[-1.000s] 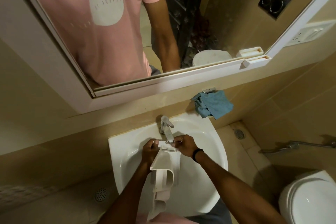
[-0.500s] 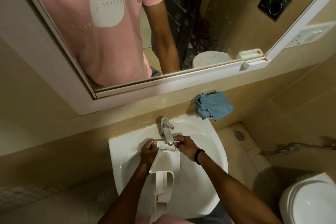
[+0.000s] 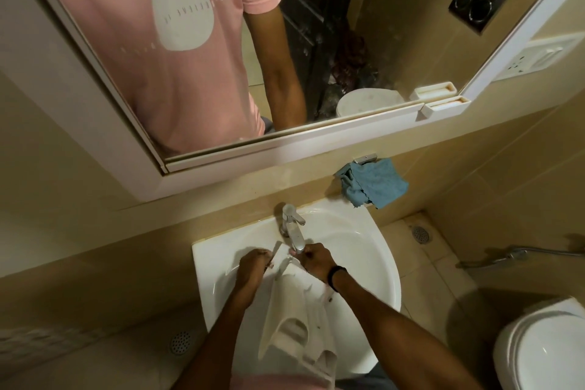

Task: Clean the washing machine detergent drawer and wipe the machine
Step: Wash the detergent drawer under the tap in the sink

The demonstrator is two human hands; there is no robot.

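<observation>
Gripping drawer (image 3: 294, 310): left hand (image 3: 253, 266), right hand (image 3: 316, 260)

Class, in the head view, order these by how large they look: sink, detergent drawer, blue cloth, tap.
Largest to smallest:
1. sink
2. detergent drawer
3. blue cloth
4. tap
The detergent drawer is nearest the camera, so its lead over the blue cloth is unsure.

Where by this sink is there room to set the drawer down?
Free: the flat sink rim between the faucet and the sink's left corner, and the bare basin wall between the right forearm and the right rim. Crowded: under the faucet, where the left hand and right hand grip the detergent drawer; the blue cloth overhangs the back right corner.
</observation>
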